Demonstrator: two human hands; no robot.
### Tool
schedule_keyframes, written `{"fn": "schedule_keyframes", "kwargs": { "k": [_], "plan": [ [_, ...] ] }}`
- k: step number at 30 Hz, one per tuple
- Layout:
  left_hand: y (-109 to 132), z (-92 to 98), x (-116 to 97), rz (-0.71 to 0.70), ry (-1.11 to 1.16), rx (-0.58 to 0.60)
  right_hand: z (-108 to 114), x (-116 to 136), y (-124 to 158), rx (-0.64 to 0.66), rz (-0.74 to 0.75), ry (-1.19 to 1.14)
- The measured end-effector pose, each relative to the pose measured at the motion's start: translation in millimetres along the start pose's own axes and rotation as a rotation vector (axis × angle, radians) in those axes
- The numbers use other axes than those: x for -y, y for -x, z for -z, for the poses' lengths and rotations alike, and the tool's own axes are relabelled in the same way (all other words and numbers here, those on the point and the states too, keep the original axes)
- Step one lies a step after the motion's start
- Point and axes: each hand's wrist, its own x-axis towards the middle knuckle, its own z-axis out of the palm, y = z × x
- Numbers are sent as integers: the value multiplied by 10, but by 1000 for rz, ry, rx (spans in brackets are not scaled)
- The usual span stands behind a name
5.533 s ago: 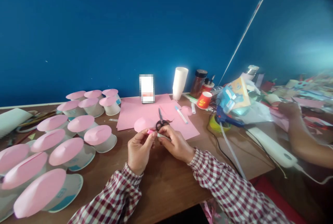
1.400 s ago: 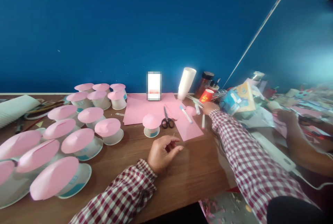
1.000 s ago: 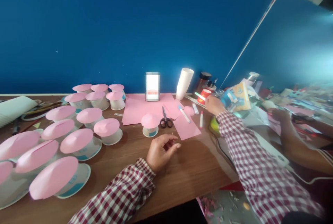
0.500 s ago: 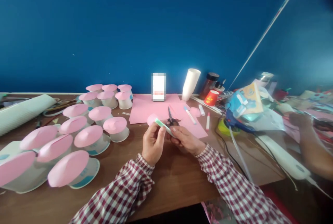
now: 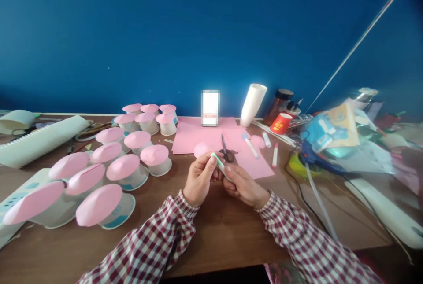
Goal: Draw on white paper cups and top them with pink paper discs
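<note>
Near the middle of the table, both hands hold a slim white marker with a pale green end point(image 5: 217, 163). My left hand point(image 5: 200, 178) pinches it near the green end with thumb and fingers. My right hand point(image 5: 244, 186) is closed around its lower end, which the fingers partly hide. Just beyond the hands lie dark-handled scissors point(image 5: 227, 154), blades pointing away, on pink paper sheets point(image 5: 188, 134). A small pink paper disc point(image 5: 200, 149) rests beside my left fingertips. A blue-ended marker point(image 5: 250, 145) and a pink-ended one point(image 5: 275, 155) lie to the right.
Several paper cups topped with pink cones point(image 5: 154, 155) fill the left side, near a long ribbed stack of cups point(image 5: 46, 141). A blurred bright phone point(image 5: 210, 108) stands at the back. Rightward are stacked white cups point(image 5: 254, 104), a red cup point(image 5: 280, 123), and a blue glue gun point(image 5: 317, 160) with cords.
The view has turned slightly left, so things appear further right. The marker has tilted more steeply between my hands. A co-worker's arm at the right edge has gone from view.
</note>
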Motion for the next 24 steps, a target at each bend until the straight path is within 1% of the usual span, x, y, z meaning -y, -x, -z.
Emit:
{"fn": "schedule_keyframes", "kwargs": {
  "k": [3, 6, 12, 17, 20, 22, 24],
  "plan": [
    [29, -61, -60, -22, 76, -25, -40, 25, 21, 6, 68, 24],
    [65, -123, -135, -31, 113, -45, -57, 114, 56, 37, 125, 100],
    [115, -189, -247, -111, 88, -67, -51, 271, 111, 96, 155, 162],
    [146, -276, -249, -134, 73, -112, -52, 313, 113, 113, 187, 165],
    [152, -334, -236, -105, 32, -156, -38, 320, 117, 101, 196, 195],
    [125, -337, -315, -102, -30, -193, -13, 305, 133, 83, 192, 242],
    [69, -293, -516, -144, -140, -249, 21, 267, 158, 59, 196, 362]
  ]
}}
